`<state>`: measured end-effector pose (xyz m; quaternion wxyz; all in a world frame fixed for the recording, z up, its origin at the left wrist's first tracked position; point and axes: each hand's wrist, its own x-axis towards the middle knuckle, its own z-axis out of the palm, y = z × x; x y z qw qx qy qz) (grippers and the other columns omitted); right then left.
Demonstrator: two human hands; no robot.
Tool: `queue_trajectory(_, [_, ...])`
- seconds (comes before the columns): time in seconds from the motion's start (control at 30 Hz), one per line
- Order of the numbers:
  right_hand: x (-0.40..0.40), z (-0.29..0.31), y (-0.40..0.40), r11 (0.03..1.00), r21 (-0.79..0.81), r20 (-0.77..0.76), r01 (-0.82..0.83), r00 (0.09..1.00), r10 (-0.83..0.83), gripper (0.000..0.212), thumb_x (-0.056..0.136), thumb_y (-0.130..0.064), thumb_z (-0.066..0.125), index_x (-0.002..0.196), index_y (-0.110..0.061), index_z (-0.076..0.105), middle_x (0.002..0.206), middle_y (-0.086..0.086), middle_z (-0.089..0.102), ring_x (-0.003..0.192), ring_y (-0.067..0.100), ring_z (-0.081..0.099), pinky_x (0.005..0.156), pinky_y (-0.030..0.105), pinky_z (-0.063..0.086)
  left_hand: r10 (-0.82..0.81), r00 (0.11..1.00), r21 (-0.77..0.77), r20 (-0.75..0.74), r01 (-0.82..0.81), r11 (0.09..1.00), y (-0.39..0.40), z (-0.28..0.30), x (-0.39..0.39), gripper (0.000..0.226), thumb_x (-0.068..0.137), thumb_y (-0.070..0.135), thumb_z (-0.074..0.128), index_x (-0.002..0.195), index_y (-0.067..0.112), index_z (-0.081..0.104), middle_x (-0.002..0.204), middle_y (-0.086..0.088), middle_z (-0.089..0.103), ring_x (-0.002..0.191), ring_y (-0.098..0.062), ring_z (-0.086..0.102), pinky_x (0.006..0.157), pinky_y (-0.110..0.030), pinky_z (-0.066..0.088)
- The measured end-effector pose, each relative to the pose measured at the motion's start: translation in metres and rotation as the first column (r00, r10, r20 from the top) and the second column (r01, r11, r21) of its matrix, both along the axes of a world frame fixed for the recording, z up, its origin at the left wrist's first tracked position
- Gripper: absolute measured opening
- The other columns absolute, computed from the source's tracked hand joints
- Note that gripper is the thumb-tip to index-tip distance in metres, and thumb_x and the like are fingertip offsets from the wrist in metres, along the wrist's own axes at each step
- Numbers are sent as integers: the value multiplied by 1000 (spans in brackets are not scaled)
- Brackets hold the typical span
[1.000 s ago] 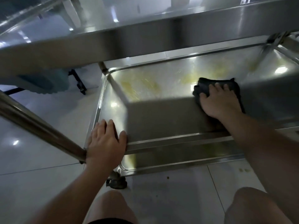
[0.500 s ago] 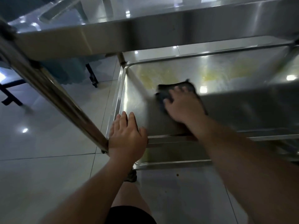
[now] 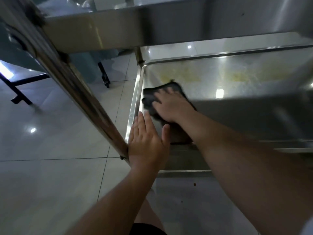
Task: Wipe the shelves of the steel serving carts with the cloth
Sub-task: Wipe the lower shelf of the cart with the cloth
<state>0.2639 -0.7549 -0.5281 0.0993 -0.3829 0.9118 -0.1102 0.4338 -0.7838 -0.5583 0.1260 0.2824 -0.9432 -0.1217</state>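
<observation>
On the lower shelf (image 3: 228, 78) of the steel cart, near its left corner, the right hand (image 3: 171, 106) lies flat with fingers spread on a dark cloth (image 3: 150, 97), pressing it against the metal; nothing is curled round the cloth. Just in front of it the left hand (image 3: 147, 141) rests with straight fingers on the near rim of the same shelf, beside the slanted steel post (image 3: 71, 82) of the cart, its thumb apart from the fingers. Yellowish smears (image 3: 186, 75) show on the shelf beyond the cloth, toward the back edge. Above, the upper shelf (image 3: 169, 22) overhangs the view. Pale floor tiles (image 3: 50, 167) spread to the left, with a black frame leg (image 3: 104, 75) standing farther back.
</observation>
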Motion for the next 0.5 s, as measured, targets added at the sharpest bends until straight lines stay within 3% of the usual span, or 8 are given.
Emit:
queue_trajectory(0.1, [10, 7, -29, 963, 27, 67, -268, 962, 266, 57, 110, -45, 22, 164, -26, 23, 172, -5, 14, 159, 23, 5, 127, 42, 4, 44, 998, 22, -42, -44, 999, 0, 0, -1, 95, 99, 76, -4, 168, 11, -1, 176, -13, 0, 163, -24, 1, 132, -41, 9])
queue_trajectory(0.23, [10, 8, 1, 961, -36, 65, -276, 959, 277, 58, 108, -52, 27, 162, -32, 28, 171, -10, 19, 158, 16, 9, 126, 37, 6, 39, 999, 6, -24, -38, 999, 1, -2, -1, 96, 99, 77, -4, 168, 11, 1, 176, -14, 2, 163, -25, 2, 132, -41, 9])
queue_trajectory(0.33, [-5, 6, 50, 987, -47, 10, -154, 988, 155, 63, 103, -58, 34, 160, -33, 32, 170, -9, 22, 158, 17, 13, 126, 38, 9, 8, 1000, -24, 16, -8, 1000, -1, -5, 0, 94, 100, 76, -5, 168, 12, 7, 176, -10, 11, 163, -21, 6, 129, -37, 3])
queue_trajectory(0.5, [-59, -2, 181, 981, -40, -32, 190, 981, -191, 61, 106, -53, 39, 159, -24, 38, 169, 0, 28, 156, 26, 22, 126, 41, 15, 5, 996, -56, 93, 0, 998, 0, -1, -2, 98, 98, 76, -11, 166, 15, 24, 174, -7, 20, 162, -20, 10, 127, -36, -2])
